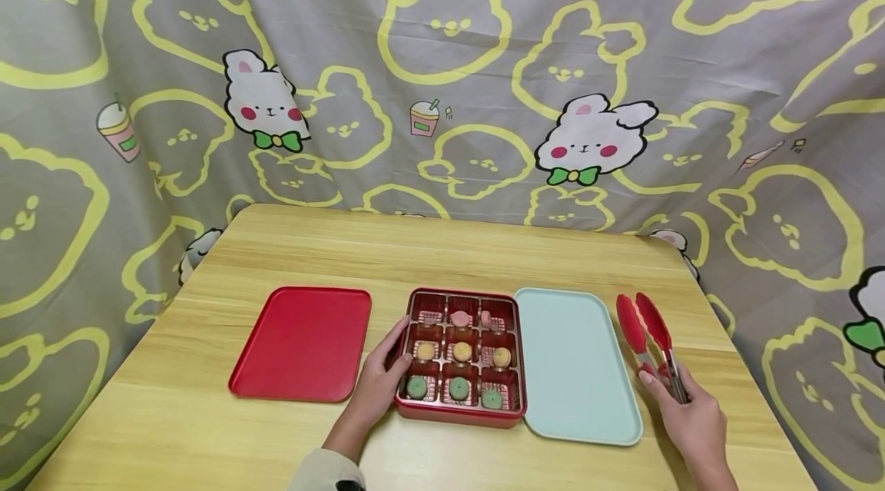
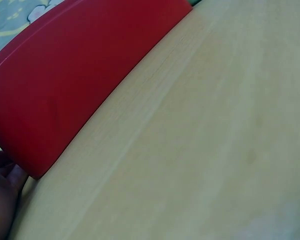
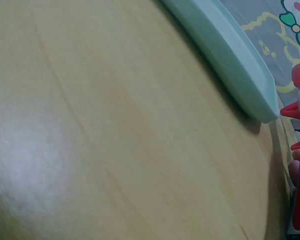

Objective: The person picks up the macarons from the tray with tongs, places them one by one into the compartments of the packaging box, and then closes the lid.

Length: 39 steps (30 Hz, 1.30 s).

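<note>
My left hand (image 1: 380, 376) holds the left side of a red box (image 1: 456, 418), thumb at its rim and fingers along the outer wall. In the left wrist view, fingertips (image 2: 17, 175) touch the box's lower corner. Its divided insert holds small macaron-like sweets: pink (image 1: 459, 318) in two back compartments, yellow (image 1: 462, 352) across the middle row, green (image 1: 459, 388) across the front. My right hand (image 1: 694, 418) grips a pair of tongs (image 1: 650, 330) with red tips and metal handles. The tongs' tips stand apart with nothing between them, pointing away from me.
A flat red tray (image 1: 304, 345) lies left of the box on the wooden table (image 1: 207, 429). A pale green tray (image 1: 577, 368) lies against the box's right side, between it and the tongs. A patterned curtain (image 1: 449, 130) hangs behind the table and along both sides.
</note>
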Available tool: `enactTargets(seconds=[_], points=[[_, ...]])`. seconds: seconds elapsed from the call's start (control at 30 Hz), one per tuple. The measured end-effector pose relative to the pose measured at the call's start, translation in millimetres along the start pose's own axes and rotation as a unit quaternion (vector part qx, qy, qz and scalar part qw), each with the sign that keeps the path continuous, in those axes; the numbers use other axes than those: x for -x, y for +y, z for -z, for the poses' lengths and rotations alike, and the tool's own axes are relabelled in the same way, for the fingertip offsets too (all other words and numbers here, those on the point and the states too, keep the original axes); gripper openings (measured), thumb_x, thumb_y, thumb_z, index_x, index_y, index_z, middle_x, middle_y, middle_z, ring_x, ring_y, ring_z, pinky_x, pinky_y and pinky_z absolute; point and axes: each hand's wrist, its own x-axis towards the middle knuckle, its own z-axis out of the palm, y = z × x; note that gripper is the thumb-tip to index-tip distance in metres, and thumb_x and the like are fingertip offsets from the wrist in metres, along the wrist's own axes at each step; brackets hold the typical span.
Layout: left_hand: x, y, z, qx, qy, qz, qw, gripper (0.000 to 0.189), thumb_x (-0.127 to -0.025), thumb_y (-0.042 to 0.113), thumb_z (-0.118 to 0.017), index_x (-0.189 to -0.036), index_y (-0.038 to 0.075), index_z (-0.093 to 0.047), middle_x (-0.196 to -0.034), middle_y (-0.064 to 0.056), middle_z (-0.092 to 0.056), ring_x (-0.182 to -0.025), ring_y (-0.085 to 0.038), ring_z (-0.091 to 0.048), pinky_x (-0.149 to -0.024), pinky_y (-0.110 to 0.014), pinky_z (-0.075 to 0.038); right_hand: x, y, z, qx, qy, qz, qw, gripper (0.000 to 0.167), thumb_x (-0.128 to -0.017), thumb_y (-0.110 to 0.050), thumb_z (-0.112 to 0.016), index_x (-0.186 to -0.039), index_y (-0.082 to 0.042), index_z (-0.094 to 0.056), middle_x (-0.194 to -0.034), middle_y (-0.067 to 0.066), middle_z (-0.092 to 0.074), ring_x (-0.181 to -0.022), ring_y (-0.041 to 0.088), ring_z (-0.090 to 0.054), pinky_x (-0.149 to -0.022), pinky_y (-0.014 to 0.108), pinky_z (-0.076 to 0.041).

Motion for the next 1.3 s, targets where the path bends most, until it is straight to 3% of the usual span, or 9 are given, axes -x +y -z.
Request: enactTargets(seconds=[0.27,0.37,0.47,0.57,0.93,1.3], points=[[0.7,1.4,-0.7,-0.002,0.001,-0.001,1.0000,0.057,-0.095,0.008,-0.051,-0.146,0.027,-0.035,-0.149,-0.009,-0.035,-0.133,-0.028,-0.038,-0.100,-0.025,-0.039,-4.0,6.0,-3.8,0.034,0.037,0.038,0.9980,0.061,-0.082,-0.046,-0.068,-0.123,-0.002,-0.058,-0.101,0.030,-0.062,-0.098,0.053,-0.053,-0.074,0.059,-0.040],[0.4,1.3,-0.4,-0.003,0.001,-0.002,1.0000,0.057,-0.095,0.008,-0.052,-0.146,0.026,-0.035,-0.150,-0.008,-0.035,-0.134,-0.027,-0.036,-0.102,-0.026,-0.037,-5.4,6.7,-4.8,0.038,0.045,0.040,0.9975,0.052,-0.081,-0.047,-0.069,-0.110,-0.004,-0.062,-0.090,0.026,-0.063,-0.090,0.052,-0.055,-0.068,0.055,-0.041],[0.4,0.7,-0.1,-0.003,0.001,-0.001,1.0000,0.056,-0.095,0.008,-0.052,-0.146,0.026,-0.036,-0.149,-0.008,-0.036,-0.134,-0.026,-0.036,-0.102,-0.025,-0.037,-7.4,7.0,-4.9,0.047,0.050,0.036,0.9970,0.045,-0.081,-0.048,-0.068,-0.092,-0.006,-0.058,-0.074,0.018,-0.059,-0.076,0.044,-0.055,-0.058,0.047,-0.039],[0.7,0.0,0.1,-0.001,0.001,0.001,1.0000,0.056,-0.095,0.008,-0.051,-0.146,0.027,-0.036,-0.150,-0.008,-0.036,-0.134,-0.027,-0.036,-0.101,-0.023,-0.037,-9.7,8.3,-3.9,0.060,0.048,0.025,0.9967,0.046,-0.082,-0.050,-0.066,-0.086,-0.007,-0.052,-0.069,0.014,-0.054,-0.071,0.040,-0.053,-0.052,0.040,-0.035],[0.9,0.1,-0.2,-0.006,0.002,-0.008,0.9999,0.057,-0.095,0.006,-0.051,-0.146,0.026,-0.035,-0.149,-0.010,-0.036,-0.132,-0.029,-0.039,-0.099,-0.023,-0.039,-17.0,7.7,2.4,0.068,0.028,-0.052,0.9959,0.061,-0.084,-0.059,-0.056,-0.102,-0.001,-0.046,-0.096,0.029,-0.053,-0.090,0.051,-0.050,-0.061,0.052,-0.039],[-0.5,0.3,-0.6,-0.014,0.002,-0.001,0.9999,0.056,-0.095,0.009,-0.051,-0.146,0.027,-0.036,-0.149,-0.007,-0.037,-0.135,-0.025,-0.035,-0.105,-0.029,-0.035,-23.1,6.6,6.2,0.083,-0.015,-0.091,0.9923,0.098,-0.084,-0.067,-0.048,-0.131,0.016,-0.025,-0.111,0.039,-0.039,-0.103,0.057,-0.042,-0.075,0.061,-0.038]])
